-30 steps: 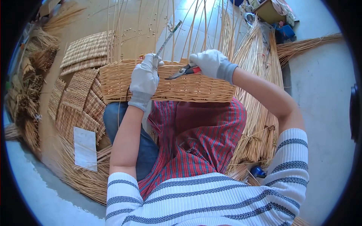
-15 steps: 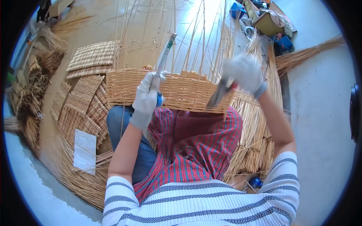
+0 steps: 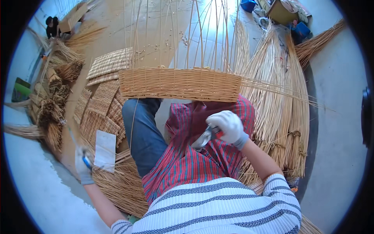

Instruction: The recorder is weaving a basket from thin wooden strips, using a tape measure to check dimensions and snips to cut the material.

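- Since half a second ago, the left hand (image 3: 83, 167) has come away from the basket and swung far out to the person's left, while the right hand (image 3: 228, 126) has dropped from the basket's end to a spot over the lap.
- From where I stand, the left grip is closed around a blue tape measure (image 3: 86, 162); the glove is smeared by motion, so I can't make out each finger.
- The right grip is wrapped about the red-handled shears (image 3: 208, 137), blades pointing down and to the left above the striped red cloth (image 3: 191, 163). Whether the blades are parted, I can't tell.
- The long woven basket (image 3: 181, 84) lies crosswise at the person's knees, with neither hand on it.
- Loose rods (image 3: 272, 86) jut from its right end, over the pale straw bundles (image 3: 269, 113) on the floor.
- Over on the left, woven mats (image 3: 104, 97) lie in an overlapping pile, and a white sheet (image 3: 105, 150) sits near their lower edge, close to the left hand.
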The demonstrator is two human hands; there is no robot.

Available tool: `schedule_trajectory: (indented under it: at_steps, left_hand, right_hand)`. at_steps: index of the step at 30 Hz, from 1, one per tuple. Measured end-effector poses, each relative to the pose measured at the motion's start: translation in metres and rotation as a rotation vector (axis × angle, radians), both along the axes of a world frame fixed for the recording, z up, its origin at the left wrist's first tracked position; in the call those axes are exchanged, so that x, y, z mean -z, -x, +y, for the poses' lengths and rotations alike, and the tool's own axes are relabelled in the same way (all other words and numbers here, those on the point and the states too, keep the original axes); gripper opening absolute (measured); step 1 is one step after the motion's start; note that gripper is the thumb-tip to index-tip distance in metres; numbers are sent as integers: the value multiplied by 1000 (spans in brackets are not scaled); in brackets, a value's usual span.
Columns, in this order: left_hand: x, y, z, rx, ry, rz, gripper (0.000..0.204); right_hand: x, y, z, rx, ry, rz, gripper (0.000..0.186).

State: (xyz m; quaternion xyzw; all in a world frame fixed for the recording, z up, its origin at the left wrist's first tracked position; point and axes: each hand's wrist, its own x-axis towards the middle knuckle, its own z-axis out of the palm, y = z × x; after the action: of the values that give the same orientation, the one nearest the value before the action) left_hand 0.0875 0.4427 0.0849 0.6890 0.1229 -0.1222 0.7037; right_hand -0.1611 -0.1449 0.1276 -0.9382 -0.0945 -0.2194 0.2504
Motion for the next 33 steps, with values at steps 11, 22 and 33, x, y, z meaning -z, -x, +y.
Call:
schedule_trajectory:
  at_steps: [11,22,33]
  left_hand:
    - [5,62,-140,-235,70,-157,12]
    - [44,69,-482,557,495,283,30]
    - [91,103,-469,586,373,307,27]
  right_hand:
    - [60,77,-19,665,-1296,120,9]
    - [72,88,-1,669,-1275,153,15]
    - [72,87,-19,614,-1275,116,16]
